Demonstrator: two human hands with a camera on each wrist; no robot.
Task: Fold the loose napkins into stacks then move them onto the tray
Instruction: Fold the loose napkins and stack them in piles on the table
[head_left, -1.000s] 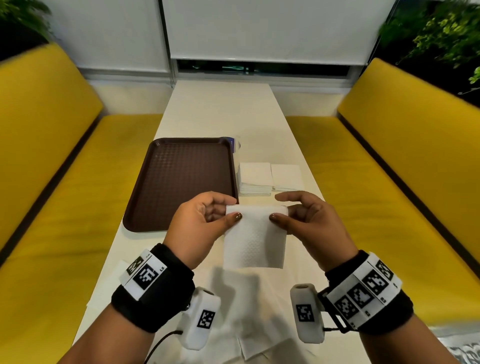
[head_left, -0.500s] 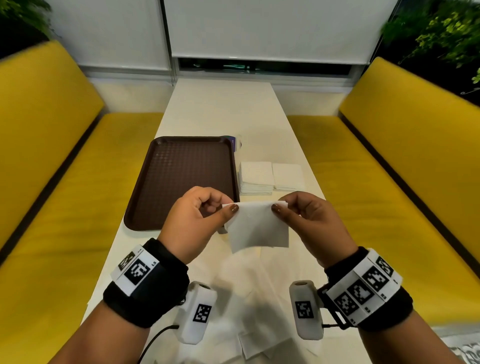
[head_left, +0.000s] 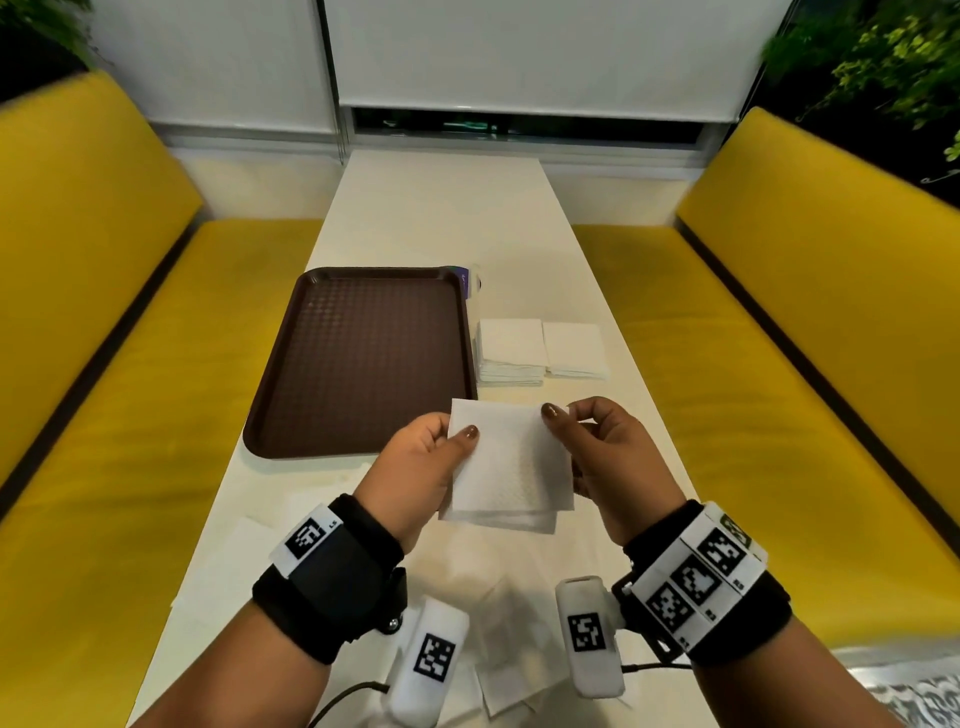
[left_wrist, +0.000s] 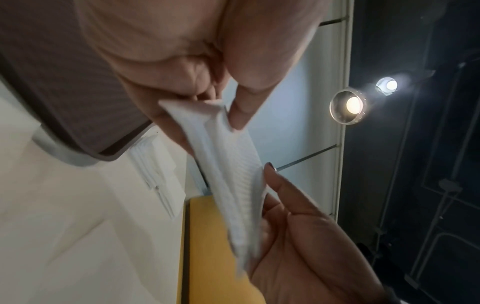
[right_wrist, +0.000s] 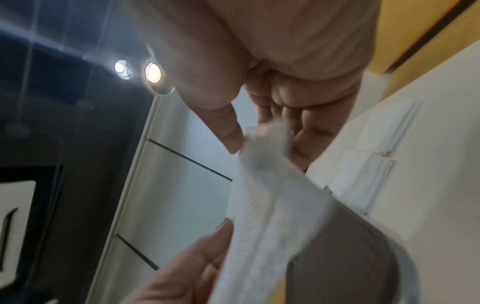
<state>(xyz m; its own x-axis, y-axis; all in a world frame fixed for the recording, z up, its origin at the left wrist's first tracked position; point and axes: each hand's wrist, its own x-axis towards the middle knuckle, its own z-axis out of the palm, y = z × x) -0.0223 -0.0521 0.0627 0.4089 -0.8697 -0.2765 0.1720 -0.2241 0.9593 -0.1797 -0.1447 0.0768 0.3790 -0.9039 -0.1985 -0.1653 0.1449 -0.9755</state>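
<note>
**Both hands holding one folded napkin over the table**

The left hand (head_left: 415, 467) and right hand (head_left: 605, 462) are holding a folded white napkin (head_left: 511, 467) up in the air btwn them, just above the near part of the white table (head_left: 447, 218). Left thumb is pinching the napkin's top-left corner against the fingers behind it; right thumb is pinching the top-right corner the same way. The napkin is hanging roughly flat, w/ layered edges showing along its bottom.

The brown tray (head_left: 363, 358) is lying on the table's left side, beyond the left hand, w/ nothing on it. Two stacks of folded napkins (head_left: 540, 351) are sitting side by side just right of the tray, touching each other; the left one is looking thicker. Loose unfolded napkins (head_left: 498, 613) are lying spread on the table under the wrists.

Yellow benches (head_left: 779, 332) are flanking the table on both sides.
</note>
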